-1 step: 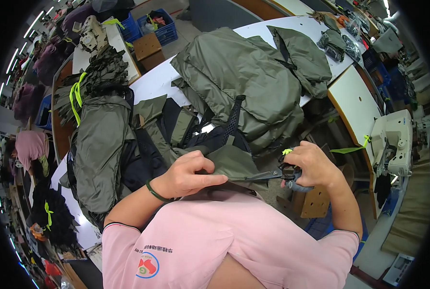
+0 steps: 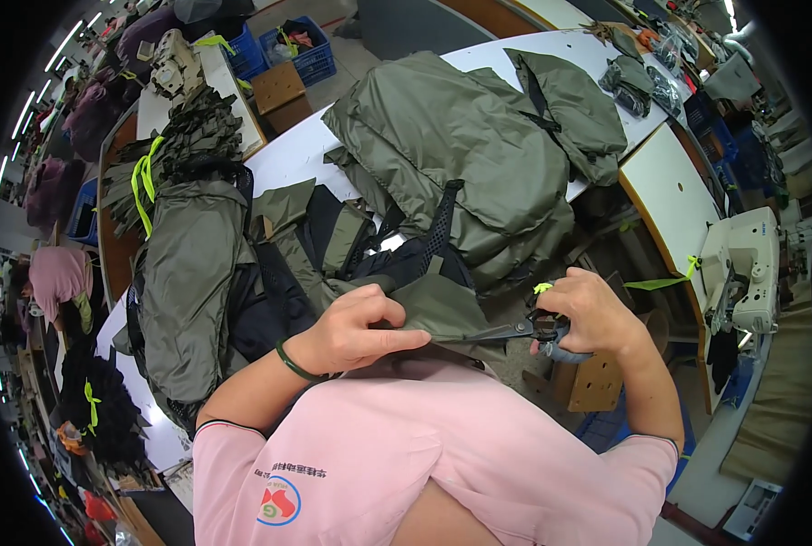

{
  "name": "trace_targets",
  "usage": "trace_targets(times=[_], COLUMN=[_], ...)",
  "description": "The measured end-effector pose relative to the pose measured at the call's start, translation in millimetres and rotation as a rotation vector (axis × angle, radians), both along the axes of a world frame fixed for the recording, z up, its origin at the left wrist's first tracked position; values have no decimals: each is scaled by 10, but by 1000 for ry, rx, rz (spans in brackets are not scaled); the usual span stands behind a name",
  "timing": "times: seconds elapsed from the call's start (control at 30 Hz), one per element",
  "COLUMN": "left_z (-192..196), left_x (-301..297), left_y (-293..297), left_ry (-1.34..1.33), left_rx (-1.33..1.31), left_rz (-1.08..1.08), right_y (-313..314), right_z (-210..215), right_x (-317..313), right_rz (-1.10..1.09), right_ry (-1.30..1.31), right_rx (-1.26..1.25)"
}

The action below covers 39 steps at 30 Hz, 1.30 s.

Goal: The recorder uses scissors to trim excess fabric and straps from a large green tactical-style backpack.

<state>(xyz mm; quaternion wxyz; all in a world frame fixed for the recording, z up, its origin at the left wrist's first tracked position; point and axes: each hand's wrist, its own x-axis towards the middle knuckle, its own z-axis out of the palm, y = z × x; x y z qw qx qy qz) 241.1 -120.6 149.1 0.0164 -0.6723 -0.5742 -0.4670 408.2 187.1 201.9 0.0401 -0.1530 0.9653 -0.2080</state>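
Note:
Close to my body, my left hand (image 2: 358,333) pinches the near edge of an olive-green fabric piece (image 2: 438,305), its index finger stretched along that edge. My right hand (image 2: 588,309) is wrapped round the handles of a pair of scissors (image 2: 506,331). The scissor blades point left and lie at the fabric's edge, a short way right of my left fingertip. Whether the blades are parted is hard to make out. Black mesh strapping (image 2: 442,227) joins the held piece to the olive fabric beyond it.
A large olive fabric bundle (image 2: 442,136) covers the middle of the white table (image 2: 287,155). Another olive piece with black mesh (image 2: 192,273) lies at left, beside stacked dark strips (image 2: 187,132). At right stands a sewing machine (image 2: 742,268); blue crates (image 2: 306,55) sit beyond the table.

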Motion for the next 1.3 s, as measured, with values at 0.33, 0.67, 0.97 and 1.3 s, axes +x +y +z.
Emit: trace_targets(times=[0.33, 0.67, 0.97, 1.3], left_z=[10, 55, 95, 116], left_x=[11, 26, -225, -353], left_y=[0, 48, -111, -405], left_ry=[0, 0, -356, -87], left_rx=[4, -19, -418, -472], left_rz=[-8, 0, 4, 93], right_y=[13, -288, -609, -453], right_z=[-62, 17, -78, -45], right_x=[72, -14, -133, -65], right_rz=[-19, -246, -282, -292], right_ry=[-46, -15, -173, -135], right_rx=[-8, -394, -661, -606])
